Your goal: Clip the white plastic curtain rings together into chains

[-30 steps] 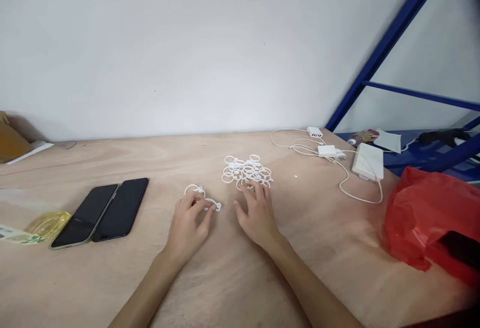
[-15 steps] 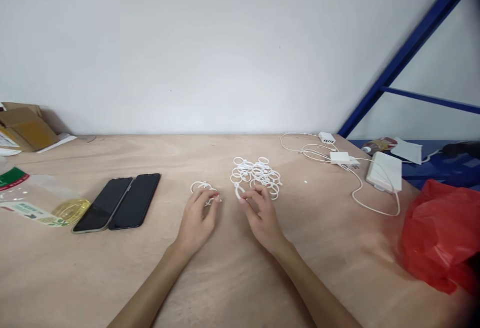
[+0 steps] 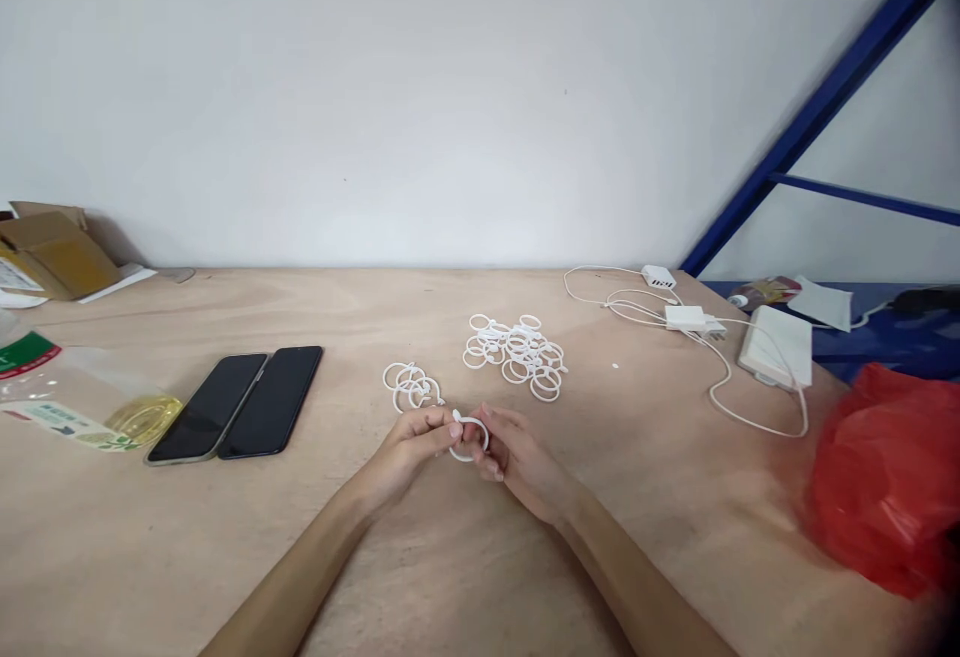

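Between my two hands is a white plastic curtain ring (image 3: 478, 424) with a small knob at its top left. My left hand (image 3: 412, 445) pinches it near that knob with thumb and forefinger. On the opposite side, my right hand (image 3: 529, 457) grips the same ring, its fingers partly behind the loop. Just beyond my left hand lies a small group of similar rings (image 3: 409, 383). A larger heap of white rings (image 3: 517, 347) sits on the wooden table (image 3: 450, 557), farther off past my right hand.
Two dark phones (image 3: 270, 402) lie side by side on the left, beside a clear plastic bag (image 3: 90, 387). A cardboard box (image 3: 60, 252) stands at the back left. White chargers and cables (image 3: 685, 318), a white box (image 3: 776, 345) and a red bag (image 3: 889, 482) are on the right.
My right hand has brought a ring away from the large heap, toward me and leftward. My left hand has left the small group and taken hold of that ring too.
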The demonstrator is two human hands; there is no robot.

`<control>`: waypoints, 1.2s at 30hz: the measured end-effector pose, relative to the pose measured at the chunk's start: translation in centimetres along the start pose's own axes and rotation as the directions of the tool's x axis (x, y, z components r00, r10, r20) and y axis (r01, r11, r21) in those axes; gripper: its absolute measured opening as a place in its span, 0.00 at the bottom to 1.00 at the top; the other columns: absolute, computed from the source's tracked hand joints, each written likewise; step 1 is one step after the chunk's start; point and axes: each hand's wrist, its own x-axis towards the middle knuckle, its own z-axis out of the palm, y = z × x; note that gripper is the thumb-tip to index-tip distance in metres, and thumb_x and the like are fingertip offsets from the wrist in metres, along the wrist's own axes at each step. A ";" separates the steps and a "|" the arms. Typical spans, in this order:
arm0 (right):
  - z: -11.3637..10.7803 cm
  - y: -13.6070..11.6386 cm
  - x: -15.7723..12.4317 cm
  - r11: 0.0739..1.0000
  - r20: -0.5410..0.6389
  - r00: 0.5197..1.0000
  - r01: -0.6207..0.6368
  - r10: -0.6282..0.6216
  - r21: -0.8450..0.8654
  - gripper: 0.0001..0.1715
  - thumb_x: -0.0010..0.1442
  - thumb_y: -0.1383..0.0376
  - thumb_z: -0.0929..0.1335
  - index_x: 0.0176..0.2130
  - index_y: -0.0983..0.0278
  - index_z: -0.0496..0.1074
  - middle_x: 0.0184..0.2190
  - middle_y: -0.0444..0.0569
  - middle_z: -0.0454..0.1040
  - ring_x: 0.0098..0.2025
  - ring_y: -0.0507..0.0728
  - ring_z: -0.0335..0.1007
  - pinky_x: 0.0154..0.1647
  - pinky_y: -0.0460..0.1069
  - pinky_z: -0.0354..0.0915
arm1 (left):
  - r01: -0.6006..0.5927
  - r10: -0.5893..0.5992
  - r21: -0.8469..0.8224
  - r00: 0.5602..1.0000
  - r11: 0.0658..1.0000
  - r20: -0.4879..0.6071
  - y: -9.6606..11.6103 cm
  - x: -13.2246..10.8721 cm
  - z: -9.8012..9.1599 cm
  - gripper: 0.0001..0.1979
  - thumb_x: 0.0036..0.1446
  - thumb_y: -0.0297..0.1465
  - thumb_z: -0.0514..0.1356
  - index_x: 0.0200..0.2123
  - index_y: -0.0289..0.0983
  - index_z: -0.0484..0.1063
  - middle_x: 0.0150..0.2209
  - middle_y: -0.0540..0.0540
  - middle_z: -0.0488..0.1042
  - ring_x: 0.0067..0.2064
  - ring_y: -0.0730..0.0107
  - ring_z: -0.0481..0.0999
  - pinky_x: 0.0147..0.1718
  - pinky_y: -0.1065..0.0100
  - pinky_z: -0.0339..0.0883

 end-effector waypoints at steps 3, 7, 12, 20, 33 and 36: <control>0.1 -0.1 -0.1 0.996 0.040 0.998 -0.052 0.049 0.069 0.20 0.52 0.54 0.71 0.23 0.66 0.65 0.18 0.39 0.60 0.18 0.44 0.45 0.20 0.45 0.39 | 0.046 -0.048 -0.145 0.999 0.988 -0.006 0.1 -0.2 0.3 0.13 0.51 0.37 0.64 0.22 0.35 0.70 0.25 0.47 0.69 0.31 0.69 0.67 0.36 0.68 0.59; 0.5 0.6 0.1 0.958 0.094 0.993 -0.092 0.068 0.270 0.16 0.51 0.60 0.71 0.22 0.65 0.63 0.18 0.39 0.57 0.19 0.46 0.49 0.20 0.44 0.44 | 0.076 -0.073 -0.307 0.997 0.949 0.023 -0.1 -0.2 0.6 0.12 0.54 0.33 0.61 0.22 0.35 0.68 0.27 0.45 0.70 0.32 0.68 0.69 0.35 0.67 0.62; 1.0 1.5 0.5 0.899 0.119 0.993 -0.046 -0.007 0.436 0.17 0.51 0.61 0.68 0.19 0.63 0.58 0.19 0.41 0.57 0.24 0.50 0.57 0.28 0.48 0.56 | 0.120 -0.095 -0.472 0.992 0.873 0.077 0.0 -0.4 0.9 0.12 0.56 0.32 0.57 0.21 0.36 0.64 0.29 0.44 0.70 0.30 0.67 0.70 0.34 0.64 0.64; 0.0 0.3 0.5 0.995 -0.094 0.991 0.100 -0.098 0.022 0.09 0.52 0.61 0.67 0.26 0.64 0.70 0.28 0.46 0.66 0.28 0.52 0.59 0.27 0.48 0.55 | -0.123 0.129 0.048 0.980 0.991 -0.154 0.1 -0.1 0.5 0.14 0.55 0.37 0.58 0.20 0.37 0.65 0.28 0.47 0.64 0.33 0.66 0.64 0.37 0.65 0.58; -4.0 0.8 1.0 -0.027 -0.162 0.770 -0.227 -0.617 -0.974 0.07 0.58 0.63 0.66 0.37 0.62 0.71 0.38 0.53 0.69 0.45 0.62 0.61 0.46 0.55 0.57 | -0.004 0.537 0.993 0.841 0.119 -0.061 -1.5 -0.1 -2.1 0.13 0.51 0.26 0.55 0.40 0.41 0.75 0.39 0.44 0.68 0.44 0.57 0.68 0.44 0.55 0.61; -3.8 0.9 1.0 -0.008 -0.126 0.785 -0.164 -0.606 -0.986 0.05 0.59 0.66 0.64 0.31 0.62 0.69 0.35 0.51 0.70 0.42 0.60 0.62 0.45 0.54 0.55 | -0.029 0.539 0.988 0.840 0.154 -0.059 -1.5 0.0 -2.0 0.13 0.51 0.26 0.56 0.41 0.40 0.73 0.40 0.43 0.69 0.45 0.57 0.68 0.45 0.55 0.61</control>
